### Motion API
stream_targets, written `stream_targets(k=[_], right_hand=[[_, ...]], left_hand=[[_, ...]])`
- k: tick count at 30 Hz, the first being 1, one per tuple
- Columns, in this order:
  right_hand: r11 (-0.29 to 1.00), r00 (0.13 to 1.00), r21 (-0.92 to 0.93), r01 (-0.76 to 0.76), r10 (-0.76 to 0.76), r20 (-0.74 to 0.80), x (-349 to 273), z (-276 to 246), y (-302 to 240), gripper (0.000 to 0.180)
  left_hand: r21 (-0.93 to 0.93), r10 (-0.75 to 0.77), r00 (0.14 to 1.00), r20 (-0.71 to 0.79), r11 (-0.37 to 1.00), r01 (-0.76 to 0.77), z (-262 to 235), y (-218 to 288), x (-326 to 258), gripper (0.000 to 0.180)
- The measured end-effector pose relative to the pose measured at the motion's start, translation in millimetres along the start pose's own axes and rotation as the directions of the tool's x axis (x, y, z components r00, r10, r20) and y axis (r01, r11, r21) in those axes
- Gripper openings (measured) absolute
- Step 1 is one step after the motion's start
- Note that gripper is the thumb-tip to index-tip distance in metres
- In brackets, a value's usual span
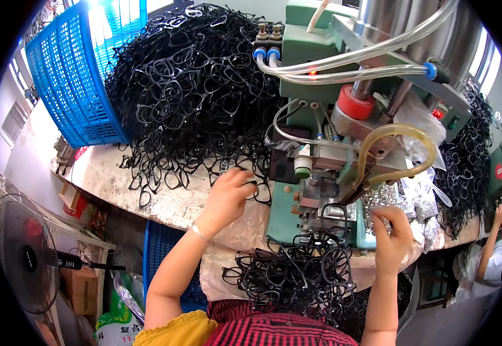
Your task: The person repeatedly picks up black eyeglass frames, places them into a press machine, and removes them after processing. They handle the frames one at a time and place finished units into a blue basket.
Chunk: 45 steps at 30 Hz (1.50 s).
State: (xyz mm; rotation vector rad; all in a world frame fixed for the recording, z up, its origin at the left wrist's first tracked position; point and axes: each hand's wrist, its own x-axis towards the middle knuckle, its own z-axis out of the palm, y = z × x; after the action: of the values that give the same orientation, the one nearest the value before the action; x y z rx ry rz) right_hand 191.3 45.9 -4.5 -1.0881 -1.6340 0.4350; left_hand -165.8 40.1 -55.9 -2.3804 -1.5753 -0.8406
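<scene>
My left hand (228, 197) is at the near edge of a heap of black eyeglass frames (199, 86), its fingers curled on one black eyeglass frame (261, 193). To the right, my right hand (394, 233) is closed in a pinch beside a pile of small shiny metal parts (382, 199); anything between its fingertips is too small to make out. Between the hands stands a green pressing machine (285, 216), where a black frame (334, 216) sits at the metal fixture (320, 193). A tangle of black frames (291, 271) lies at its near side, against my lap.
A blue plastic basket (78, 75) lies tipped at the back left, and another blue crate (161, 254) is below the table. Clear hoses (349, 72) loop over the machine. A fan (29, 256) stands at left. A co-worker's arm (493, 233) shows at far right.
</scene>
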Motion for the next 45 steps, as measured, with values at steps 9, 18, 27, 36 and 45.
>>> stream_targets(k=[9, 18, 27, 36, 45], right_hand=[[0.827, 0.952, 0.485, -0.284, 0.305, 0.037, 17.2, 44.3, -0.9, 0.05], [0.675, 0.943, 0.664, -0.322, 0.294, 0.159, 21.3, 50.8, -27.9, 0.064], [0.58, 0.911, 0.718, -0.384, 0.364, 0.194, 12.4, 51.0, -29.8, 0.065], [0.55, 0.895, 0.736, -0.394, 0.412, 0.171, 17.0, 45.4, -34.6, 0.063], [0.988, 0.98, -0.156, -0.012, 0.043, 0.197, -8.3, -31.4, -2.3, 0.04]], left_hand=[[-0.251, -0.079, 0.997, 0.01, 0.965, 0.079, 24.9, -37.6, -0.8, 0.016], [-0.819, -0.691, 0.653, -0.31, 0.543, 0.186, -5.3, -31.7, 23.3, 0.021], [-0.498, -0.182, 0.784, -0.593, 0.848, -0.18, -87.0, 124.6, 74.9, 0.035], [-0.403, -0.066, 0.755, -0.652, 0.874, -0.271, -58.2, 126.5, 119.5, 0.011], [-0.104, 0.504, 0.754, -0.421, 0.799, -0.592, -11.4, 143.9, 57.2, 0.029]])
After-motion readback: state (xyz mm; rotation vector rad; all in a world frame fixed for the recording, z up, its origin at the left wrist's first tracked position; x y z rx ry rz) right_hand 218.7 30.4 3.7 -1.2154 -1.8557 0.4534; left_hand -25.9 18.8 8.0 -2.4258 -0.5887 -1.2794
